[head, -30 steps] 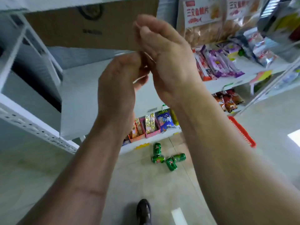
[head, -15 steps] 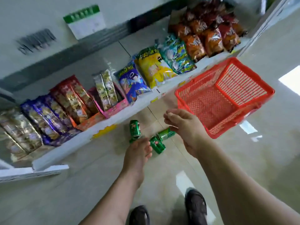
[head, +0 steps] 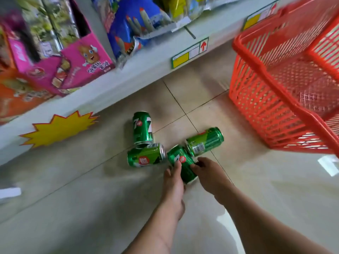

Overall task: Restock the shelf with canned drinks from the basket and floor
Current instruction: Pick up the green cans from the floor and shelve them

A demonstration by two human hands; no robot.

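Reaching down, left hand [head: 173, 182] and right hand [head: 209, 176] both curling round one green aluminium drink can [head: 182, 165] on the tiled floor [head: 73, 198], three more cans touching, red plastic basket [head: 275, 92] nearby.

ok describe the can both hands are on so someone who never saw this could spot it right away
Start at the red basket on the tiled floor beside the bottom shelf; four green cans lie on their sides to its left. The one meant, the nearest can, is the only one flanked by the left hand and right hand, and lies closest to the person.
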